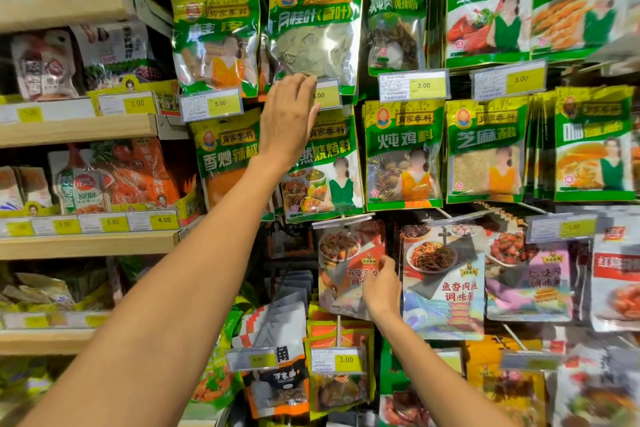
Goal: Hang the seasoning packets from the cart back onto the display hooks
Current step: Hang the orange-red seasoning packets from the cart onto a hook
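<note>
Your left hand (289, 114) pinches the lower edge of the bay-leaf packet (313, 35), hung up left. Right hand (379, 288) grips the red sauce packet (346, 253) below. Risk: a downward tug unseats either packet.

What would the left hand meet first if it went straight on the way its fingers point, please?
The green foil packet with a clear window of bay leaves; the left hand's fingertips seem at its bottom edge, though depth is unclear.

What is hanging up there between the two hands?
In the head view, a green packet with food pictures hangs between the left hand and the right hand.
</note>
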Demonstrator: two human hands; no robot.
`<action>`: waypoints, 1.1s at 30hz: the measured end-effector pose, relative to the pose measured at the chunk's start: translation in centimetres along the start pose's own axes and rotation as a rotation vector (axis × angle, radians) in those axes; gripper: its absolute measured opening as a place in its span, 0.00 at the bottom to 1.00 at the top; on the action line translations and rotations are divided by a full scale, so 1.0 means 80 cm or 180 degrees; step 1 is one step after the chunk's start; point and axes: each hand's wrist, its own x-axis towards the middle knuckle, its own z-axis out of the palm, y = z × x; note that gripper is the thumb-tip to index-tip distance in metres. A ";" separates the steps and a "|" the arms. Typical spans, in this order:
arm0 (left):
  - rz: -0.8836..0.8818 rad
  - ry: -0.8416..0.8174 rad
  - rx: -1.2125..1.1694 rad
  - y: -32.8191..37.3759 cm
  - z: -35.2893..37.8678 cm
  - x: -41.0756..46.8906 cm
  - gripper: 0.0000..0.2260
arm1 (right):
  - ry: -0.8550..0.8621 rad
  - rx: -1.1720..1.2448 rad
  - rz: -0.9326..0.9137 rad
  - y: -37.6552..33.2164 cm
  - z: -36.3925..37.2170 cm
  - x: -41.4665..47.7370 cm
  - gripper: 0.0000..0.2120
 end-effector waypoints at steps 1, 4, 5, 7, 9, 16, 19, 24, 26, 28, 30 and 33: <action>-0.0005 -0.0026 0.0006 0.000 -0.001 0.000 0.19 | 0.0010 -0.0016 -0.0124 -0.001 -0.005 -0.006 0.18; -0.0005 -0.0011 0.0016 0.004 -0.006 -0.001 0.19 | 0.0166 -0.0069 -0.0534 -0.011 -0.028 -0.020 0.14; -0.0003 0.0027 0.0003 0.008 -0.008 -0.003 0.18 | 0.0231 -0.0083 -0.0665 -0.014 -0.038 -0.024 0.13; 0.0014 0.0129 -0.0127 0.022 -0.013 -0.011 0.16 | 0.0321 -0.0126 -0.0826 -0.017 -0.057 -0.032 0.11; 0.0110 0.0256 -0.0357 0.046 -0.015 -0.026 0.14 | 0.0345 -0.0120 -0.0926 -0.015 -0.080 -0.040 0.11; 0.0162 -0.0109 -0.1650 0.198 -0.016 -0.124 0.09 | 0.0522 0.0019 -0.0757 0.050 -0.207 -0.089 0.09; -0.0390 -0.0615 -0.2487 0.288 -0.019 -0.177 0.10 | 0.0831 0.0102 -0.0521 0.103 -0.279 -0.122 0.07; -0.0982 -0.1711 -0.3587 0.463 -0.036 -0.266 0.12 | 0.1267 0.0159 0.0197 0.206 -0.411 -0.197 0.08; -0.1100 -0.2091 -0.3861 0.534 -0.050 -0.299 0.12 | 0.1499 0.0064 0.0414 0.247 -0.459 -0.236 0.08; -0.1142 -0.2417 -0.4095 0.602 -0.064 -0.328 0.11 | 0.1703 -0.0042 0.0656 0.287 -0.502 -0.278 0.08; -0.1197 -0.2722 -0.4250 0.664 -0.077 -0.355 0.10 | 0.1865 -0.0175 0.0957 0.325 -0.541 -0.318 0.09; -0.1025 -0.3339 -0.4395 0.742 -0.090 -0.401 0.11 | 0.2112 -0.0289 0.1382 0.376 -0.590 -0.374 0.11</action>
